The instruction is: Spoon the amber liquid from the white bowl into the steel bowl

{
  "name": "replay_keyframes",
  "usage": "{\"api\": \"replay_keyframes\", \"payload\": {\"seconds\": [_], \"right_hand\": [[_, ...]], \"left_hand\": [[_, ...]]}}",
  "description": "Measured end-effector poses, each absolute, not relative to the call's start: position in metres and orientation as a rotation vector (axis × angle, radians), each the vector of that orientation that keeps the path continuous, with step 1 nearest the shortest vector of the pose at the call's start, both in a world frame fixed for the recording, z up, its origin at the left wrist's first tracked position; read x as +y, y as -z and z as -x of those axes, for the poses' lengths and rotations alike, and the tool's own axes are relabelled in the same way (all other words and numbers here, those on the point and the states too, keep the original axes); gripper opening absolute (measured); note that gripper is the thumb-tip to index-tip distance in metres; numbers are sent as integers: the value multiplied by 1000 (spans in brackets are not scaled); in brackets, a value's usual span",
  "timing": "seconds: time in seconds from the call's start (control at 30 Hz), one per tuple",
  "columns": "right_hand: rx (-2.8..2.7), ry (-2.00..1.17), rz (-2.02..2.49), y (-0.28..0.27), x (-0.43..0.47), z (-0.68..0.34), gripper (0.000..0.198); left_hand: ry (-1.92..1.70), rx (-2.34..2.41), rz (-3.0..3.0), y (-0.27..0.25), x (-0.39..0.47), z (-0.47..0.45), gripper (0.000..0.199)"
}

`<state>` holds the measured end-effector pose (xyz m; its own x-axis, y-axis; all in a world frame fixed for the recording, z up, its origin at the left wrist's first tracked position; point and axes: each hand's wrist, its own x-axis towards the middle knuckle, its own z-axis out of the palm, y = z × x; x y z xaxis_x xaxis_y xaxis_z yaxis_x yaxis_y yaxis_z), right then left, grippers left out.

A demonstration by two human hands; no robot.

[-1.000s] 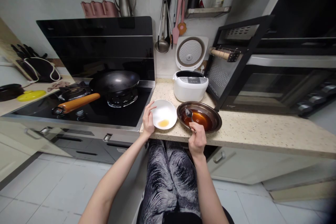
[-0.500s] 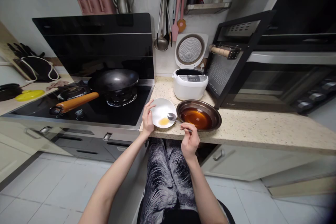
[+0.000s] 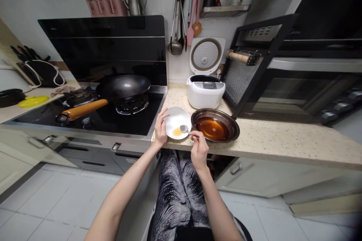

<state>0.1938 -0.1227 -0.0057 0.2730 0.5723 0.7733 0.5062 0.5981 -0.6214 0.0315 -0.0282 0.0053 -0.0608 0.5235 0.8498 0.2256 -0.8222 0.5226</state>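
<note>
My left hand [image 3: 161,131] grips the left rim of a shallow white bowl [image 3: 173,119] near the counter's front edge. Its thumb is at the near side, and some fingers reach over the rim. A small pool of yellow liquid [image 3: 177,131] lies in the bowl. Pinched in my right hand [image 3: 199,150] is a metal spoon [image 3: 184,128], whose head is over the bowl beside the yellow pool. Whether the spoon touches the bowl, I cannot tell. Right of the bowl stands a wide metal basin [image 3: 233,133] with reddish-brown liquid in it.
Behind the basin is a white rice cooker [image 3: 206,96] with its lid raised. On the stove at left sits a black wok [image 3: 124,86], its wooden handle [image 3: 87,109] pointing toward me. An oven [image 3: 299,90] stands at right. Utensils [image 3: 175,47] hang on the wall.
My right hand has moved left toward the bowl, carrying the spoon. My left hand stays at the bowl's rim. The whole view has shifted slightly.
</note>
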Motion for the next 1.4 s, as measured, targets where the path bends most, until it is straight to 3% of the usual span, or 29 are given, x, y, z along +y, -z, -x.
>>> {"api": "replay_keyframes", "payload": {"seconds": [0.4,0.63,1.07,1.4], "right_hand": [[-1126,-507,970,5,-125,-192,22],[-979,-584,849,2,-126,-178,20],[-848,-121,869,-19,-128,-224,14],[-1327,291,862,3,-120,-275,22]], "left_hand": [[-1983,815,-1984,-5,-29,-31,37],[-1975,818,-1936,-6,-28,-31,36],[-1985,1000,-1679,-4,-19,-27,36],[-1933,1092,-1450,9,-3,-22,32]]}}
